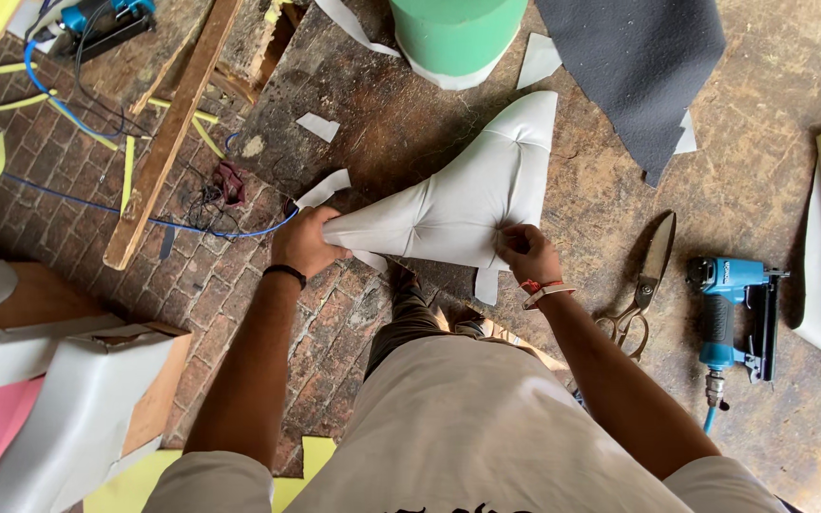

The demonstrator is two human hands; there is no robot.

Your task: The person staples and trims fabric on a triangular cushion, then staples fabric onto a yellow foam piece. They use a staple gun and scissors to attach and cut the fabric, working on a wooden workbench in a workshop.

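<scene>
On the workshop floor (pixel 734 142), both hands' (pixel 306 242) (pixel 527 252) grip pinches a white padded cover (pixel 463 204).

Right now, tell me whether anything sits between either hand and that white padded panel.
Nothing visible does. The left hand already grips the narrow corner of the white padded panel, and the right hand pinches its lower edge. The scissors and blue staple gun lie off to the right, apart from both.

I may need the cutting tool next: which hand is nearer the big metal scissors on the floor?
Right. The right hand grips the white padded panel just left of the scissors; the left hand holds the panel's far corner.
</scene>
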